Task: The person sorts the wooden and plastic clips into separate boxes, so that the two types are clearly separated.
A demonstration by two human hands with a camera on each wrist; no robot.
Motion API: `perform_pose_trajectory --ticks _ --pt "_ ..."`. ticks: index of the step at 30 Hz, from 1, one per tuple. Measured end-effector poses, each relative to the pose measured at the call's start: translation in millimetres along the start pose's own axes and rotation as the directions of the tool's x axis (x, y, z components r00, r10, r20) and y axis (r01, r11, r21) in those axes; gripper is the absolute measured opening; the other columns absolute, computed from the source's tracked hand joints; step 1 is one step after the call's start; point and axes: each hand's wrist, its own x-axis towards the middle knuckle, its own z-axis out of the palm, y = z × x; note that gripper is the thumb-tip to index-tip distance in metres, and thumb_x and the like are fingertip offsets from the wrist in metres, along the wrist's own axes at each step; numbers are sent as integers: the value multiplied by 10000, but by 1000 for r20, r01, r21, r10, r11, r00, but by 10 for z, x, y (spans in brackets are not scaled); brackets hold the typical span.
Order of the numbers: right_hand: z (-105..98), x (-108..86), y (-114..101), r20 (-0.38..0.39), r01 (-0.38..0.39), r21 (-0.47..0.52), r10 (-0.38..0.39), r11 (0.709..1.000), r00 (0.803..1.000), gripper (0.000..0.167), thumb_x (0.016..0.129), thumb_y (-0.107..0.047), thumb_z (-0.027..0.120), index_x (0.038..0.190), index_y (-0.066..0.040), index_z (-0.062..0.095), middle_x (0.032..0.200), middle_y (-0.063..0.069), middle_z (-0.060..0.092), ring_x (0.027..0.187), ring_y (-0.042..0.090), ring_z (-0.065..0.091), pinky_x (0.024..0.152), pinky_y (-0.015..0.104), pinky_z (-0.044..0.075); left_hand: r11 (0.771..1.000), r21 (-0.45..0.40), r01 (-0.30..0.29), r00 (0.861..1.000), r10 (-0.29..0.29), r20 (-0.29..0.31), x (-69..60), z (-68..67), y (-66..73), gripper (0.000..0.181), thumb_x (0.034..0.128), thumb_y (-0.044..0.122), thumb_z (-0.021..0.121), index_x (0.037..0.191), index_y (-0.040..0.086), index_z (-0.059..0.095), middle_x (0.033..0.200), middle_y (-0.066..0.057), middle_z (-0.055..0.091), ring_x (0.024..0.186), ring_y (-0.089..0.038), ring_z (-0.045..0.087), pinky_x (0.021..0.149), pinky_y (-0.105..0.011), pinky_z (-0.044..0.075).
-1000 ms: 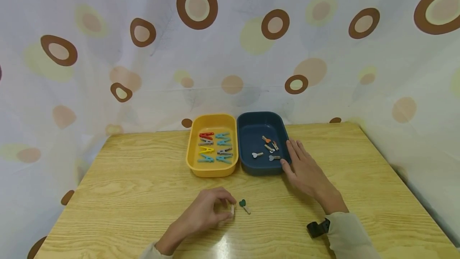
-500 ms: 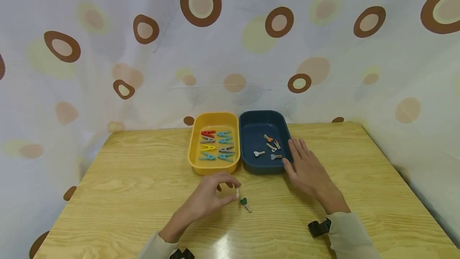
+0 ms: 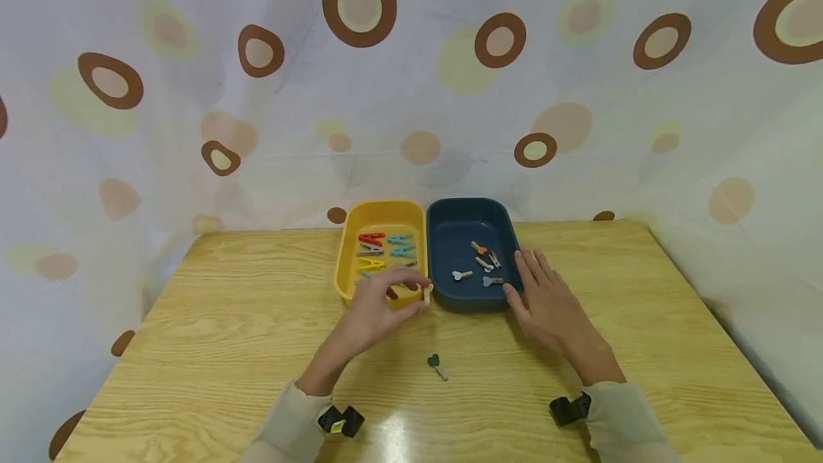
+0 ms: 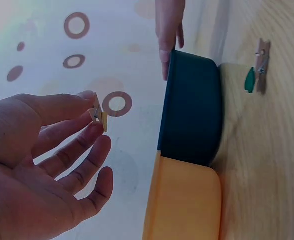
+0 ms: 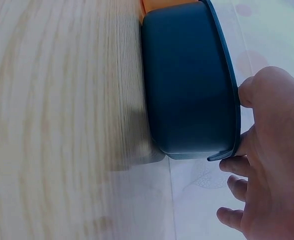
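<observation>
My left hand [image 3: 376,309] pinches a small wooden clothespin [image 4: 95,111] between thumb and index finger; a yellow ornament shows on it in the left wrist view. That hand is above the near edge of the yellow bin [image 3: 340,263], hiding some of its contents. My right hand [image 3: 556,313] rests against the right side of the dark blue bin [image 3: 469,304], fingers fairly straight, thumb touching the rim near the front corner. Inside the blue bin lie several small wooden clothespins, including one with a white heart [image 3: 459,276]. Another clothespin with a green heart [image 3: 434,361] lies on the table.
The two bins stand side by side, touching, near the back of the wooden table [image 3: 244,334]. Plastic pegs fill part of the yellow bin, among them a red peg [image 3: 371,238] and a yellow peg [image 3: 371,264]. A patterned cloth [image 3: 283,127] hangs behind.
My left hand has lifted the clothespin from the table and moved forward with it to the bins' near edge. The right hand has stayed at the blue bin.
</observation>
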Motion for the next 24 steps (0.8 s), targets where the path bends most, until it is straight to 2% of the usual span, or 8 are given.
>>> perform_pose_trajectory --ticks 4,8,13,16,22,24 --pt "16 5 -25 -9 10 9 -10 1000 1000 712 1111 -412 381 1611 59 192 1683 244 146 1549 437 102 1185 658 195 1000 2 -9 999 9 -46 66 -19 -2 251 910 176 807 1156 137 774 1186 12 710 1000 -160 657 768 -362 555" --pt "22 -15 -36 -3 8 17 -8 1000 1000 711 1111 -407 384 1607 66 197 1680 251 150 1547 443 105 1186 654 198 999 -22 -34 994 31 -107 151 23 -38 248 909 175 804 1150 125 773 1151 -4 727 979 -166 648 770 -401 570" --pt "11 -38 -5 -5 6 11 -6 1000 1000 705 1110 -392 391 1603 75 200 1676 260 158 1546 446 108 1192 639 201 996 -82 -45 987 32 -160 336 121 -98 253 932 180 787 1176 117 766 1172 -11 726 1025 -174 635 841 -486 567" --pt "0 -36 7 -7 10 18 -10 1000 1000 707 1111 -394 390 1604 73 197 1676 259 156 1547 444 106 1192 640 199 995 -95 -38 983 20 -184 462 151 -121 257 934 187 786 1179 111 764 1145 -16 730 1029 -171 626 857 -493 552" --pt "-10 -3 7 -15 24 28 -24 999 1000 709 1111 -397 392 1604 73 195 1678 256 153 1545 449 111 1200 624 191 997 -75 -17 979 2 -202 685 199 -153 275 939 200 779 1200 120 755 1124 -26 712 1023 -170 608 868 -428 536" --pt "-13 11 3 -17 32 32 -31 999 999 709 1112 -395 395 1603 76 197 1676 259 157 1545 449 107 1205 614 188 997 -76 -21 978 5 -208 748 220 -167 272 941 188 774 1200 109 753 1123 -51 707 1019 -185 607 869 -453 538"
